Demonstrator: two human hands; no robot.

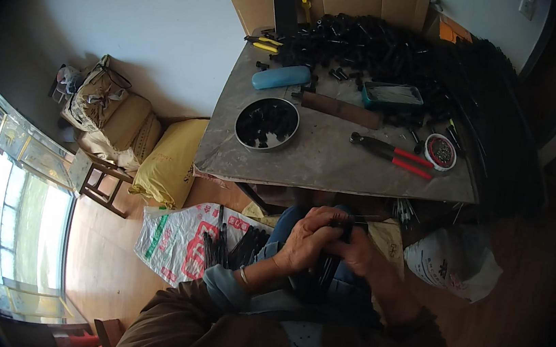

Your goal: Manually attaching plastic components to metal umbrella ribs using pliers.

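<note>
1. At the far left of your work, slim black rods (214, 248) lie loosely side by side on a printed white plastic sack (158, 250) on the floor; you have them set apart, but whether they are finished or waiting, I cannot tell.
2. Above them, on the grey counter (221, 157), a round bowl (273, 139) carries short black pieces, with its pale bottom showing between them, so it looks only partly full.
3. In your lap, your left hand (304, 240) has its fingers curled tightly over the top of a dark bundle (325, 269).
4. That bundle stands roughly upright between your knees: black, narrow and faintly ridged, apparently several rods side by side, its top mostly covered. I judge this one to be midway through handling.
5. Your right hand (357, 251) closes on the bundle's top from the other side, its fingers partly hidden.
6. Along the back of the counter, a large heap of black fittings (368, 43) sits loose and jumbled; by its size, much seems left.
7. Farther right, red-handled pliers (403, 157) and a small tub (438, 166) of tiny metal parts lie out of your grasp.
</note>
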